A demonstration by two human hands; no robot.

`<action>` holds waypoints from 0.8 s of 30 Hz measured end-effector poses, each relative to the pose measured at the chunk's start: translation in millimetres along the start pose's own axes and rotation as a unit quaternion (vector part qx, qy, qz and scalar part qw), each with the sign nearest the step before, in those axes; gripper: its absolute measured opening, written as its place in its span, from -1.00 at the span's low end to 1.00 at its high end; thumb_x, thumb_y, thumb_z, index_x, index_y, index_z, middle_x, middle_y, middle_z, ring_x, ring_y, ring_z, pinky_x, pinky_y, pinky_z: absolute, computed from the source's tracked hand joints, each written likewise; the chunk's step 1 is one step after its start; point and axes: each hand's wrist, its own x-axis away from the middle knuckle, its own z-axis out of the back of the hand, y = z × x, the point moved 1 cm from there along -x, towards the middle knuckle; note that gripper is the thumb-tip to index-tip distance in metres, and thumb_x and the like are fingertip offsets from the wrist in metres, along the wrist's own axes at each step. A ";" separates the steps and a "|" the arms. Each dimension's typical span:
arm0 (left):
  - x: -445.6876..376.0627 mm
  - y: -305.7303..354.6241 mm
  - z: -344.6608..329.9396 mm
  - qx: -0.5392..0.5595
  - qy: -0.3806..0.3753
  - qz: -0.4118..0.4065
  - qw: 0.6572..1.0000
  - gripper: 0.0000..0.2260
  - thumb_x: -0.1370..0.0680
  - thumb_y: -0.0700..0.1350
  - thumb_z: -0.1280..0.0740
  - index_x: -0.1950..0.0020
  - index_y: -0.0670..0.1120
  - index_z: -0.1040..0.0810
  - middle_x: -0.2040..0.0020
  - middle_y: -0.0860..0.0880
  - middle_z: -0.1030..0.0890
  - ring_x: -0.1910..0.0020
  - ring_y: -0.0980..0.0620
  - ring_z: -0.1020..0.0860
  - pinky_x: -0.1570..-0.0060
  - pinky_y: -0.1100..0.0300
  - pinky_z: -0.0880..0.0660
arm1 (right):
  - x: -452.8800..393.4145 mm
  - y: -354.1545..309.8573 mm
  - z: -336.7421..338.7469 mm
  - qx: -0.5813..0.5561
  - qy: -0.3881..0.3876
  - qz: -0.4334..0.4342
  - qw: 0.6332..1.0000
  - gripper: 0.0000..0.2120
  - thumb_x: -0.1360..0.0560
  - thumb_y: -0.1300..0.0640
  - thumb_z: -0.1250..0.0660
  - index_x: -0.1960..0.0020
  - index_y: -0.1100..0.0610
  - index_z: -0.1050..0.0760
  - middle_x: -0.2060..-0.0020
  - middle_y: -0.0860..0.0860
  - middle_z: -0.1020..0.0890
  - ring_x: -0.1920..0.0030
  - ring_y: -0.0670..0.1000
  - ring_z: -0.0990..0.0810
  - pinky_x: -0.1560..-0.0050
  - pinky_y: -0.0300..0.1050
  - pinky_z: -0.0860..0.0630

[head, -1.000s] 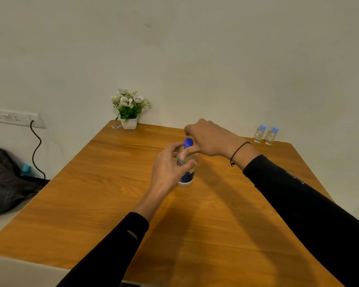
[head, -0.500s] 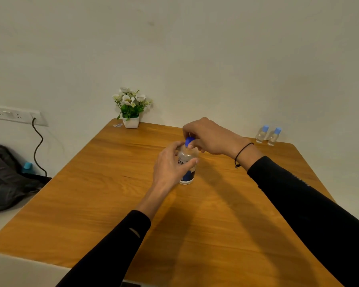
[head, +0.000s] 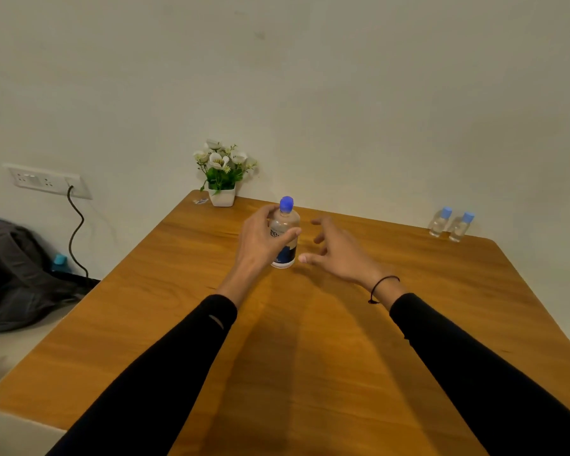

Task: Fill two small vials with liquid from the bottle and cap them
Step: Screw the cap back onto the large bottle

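A clear bottle with a blue cap and a dark label stands upright near the middle of the wooden table. My left hand grips its body, thumb across the front. My right hand hovers just right of the bottle with fingers spread, holding nothing. Two small vials with light blue caps stand side by side at the table's far right corner, apart from both hands.
A small white pot of white flowers sits at the far left corner of the table. A grey backpack lies left of the table, under a wall socket with a black cable.
My right hand has let go of the blue cap and dropped away to the right of the bottle. The cap sits on the bottle. My left hand keeps its grip.
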 end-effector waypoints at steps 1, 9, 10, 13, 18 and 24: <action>-9.7 -5.3 1.2 -0.001 -0.002 0.003 1.000 -0.34 -0.47 0.14 -0.61 -0.49 -0.07 -0.51 -0.32 -0.05 -0.67 -0.14 0.11 -0.56 -0.09 0.25 -0.50 | 0.2 2.2 -10.0 -0.011 -0.013 -0.011 1.000 -0.12 -0.46 -0.19 -0.56 -0.61 -0.01 -0.19 -0.40 0.06 -0.53 -0.23 0.05 -0.60 -0.13 -0.07 -0.56; -79.4 -41.8 -0.8 -0.013 0.036 0.021 0.999 -0.33 -0.47 0.14 -0.62 -0.48 -0.08 -0.51 -0.30 -0.05 -0.66 -0.16 0.08 -0.56 -0.09 0.21 -0.48 | -17.1 10.7 -56.3 0.128 -0.078 -0.006 0.989 -0.33 -0.55 -0.19 -0.45 -0.58 -0.04 -0.34 -0.52 0.01 -0.40 -0.54 0.10 -0.29 -0.50 0.12 -0.28; -88.6 -46.3 -2.5 -0.013 0.039 0.023 0.999 -0.33 -0.47 0.14 -0.61 -0.49 -0.08 -0.51 -0.31 -0.05 -0.65 -0.17 0.07 -0.57 -0.10 0.20 -0.48 | -21.3 10.9 -58.0 0.141 -0.084 -0.004 0.986 -0.34 -0.55 -0.20 -0.44 -0.57 -0.06 -0.35 -0.52 0.00 -0.39 -0.54 0.10 -0.28 -0.50 0.14 -0.25; -110.5 -54.2 -7.1 -0.013 0.039 0.036 0.999 -0.30 -0.47 0.16 -0.61 -0.51 -0.07 -0.48 -0.34 -0.06 -0.63 -0.19 0.08 -0.55 -0.14 0.17 -0.51 | -30.4 12.6 -62.1 0.168 -0.095 0.002 0.981 -0.36 -0.54 -0.22 -0.43 -0.56 -0.13 -0.35 -0.50 -0.05 -0.39 -0.52 0.08 -0.29 -0.49 0.16 -0.26; -136.2 -65.7 -11.3 0.001 0.043 0.042 0.998 -0.29 -0.49 0.12 -0.61 -0.54 -0.11 -0.47 -0.37 -0.07 -0.63 -0.26 0.02 -0.58 -0.33 -0.02 -0.60 | -36.6 16.8 -69.2 0.179 -0.100 0.003 0.979 -0.38 -0.54 -0.23 -0.44 -0.54 -0.16 -0.36 -0.46 -0.08 -0.41 -0.45 0.05 -0.32 -0.40 0.12 -0.40; -136.9 -65.6 -14.2 -0.001 0.039 0.057 0.998 -0.26 -0.51 0.05 -0.60 -0.61 -0.10 -0.39 -0.48 -0.10 -0.55 -0.46 -0.10 -0.52 -0.46 -0.06 -0.52 | -34.4 14.9 -67.3 0.182 -0.100 -0.001 0.978 -0.38 -0.54 -0.23 -0.43 -0.54 -0.18 -0.34 -0.48 -0.09 -0.39 -0.47 0.05 -0.31 -0.40 0.11 -0.40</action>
